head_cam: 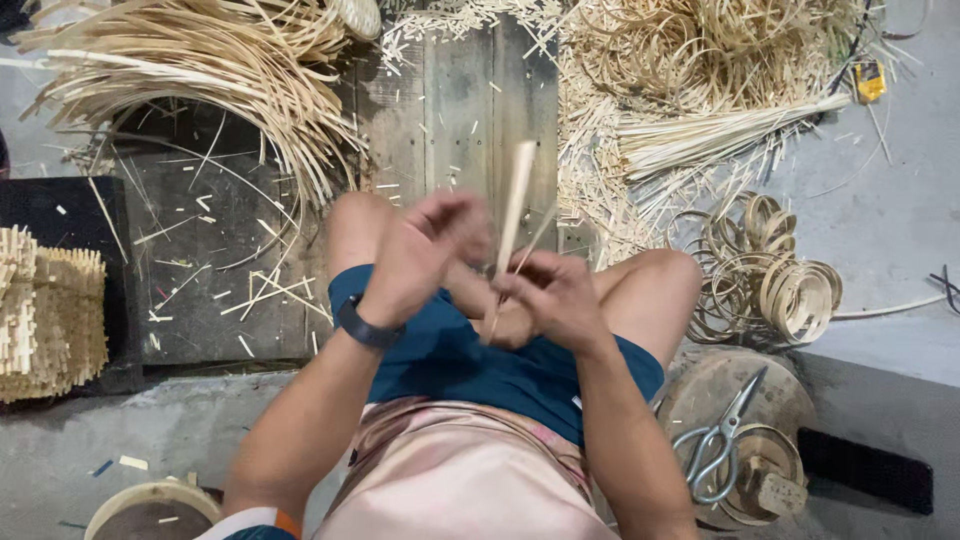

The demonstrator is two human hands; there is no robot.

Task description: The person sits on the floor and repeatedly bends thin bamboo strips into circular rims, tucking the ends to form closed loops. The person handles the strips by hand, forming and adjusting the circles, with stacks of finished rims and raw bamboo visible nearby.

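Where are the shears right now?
In the head view, the shears lie at lower right on a round wooden block, beside the person's right forearm, below the coiled bamboo rings.

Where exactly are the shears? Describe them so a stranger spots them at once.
Look at the round wooden block by the person's right knee, lower right of the view. The shears lie across it, blades pointing up. They are the only metal tool, grey-handled, next to pale bamboo hoops.

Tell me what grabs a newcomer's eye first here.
Dead centre, both hands work a pale bamboo strip: the right hand grips its lower end, the left hand is blurred beside it. Heaps of bamboo strips fan across the upper left, coiled bamboo rings lie at right, and metal shears rest on a round wooden block at lower right.
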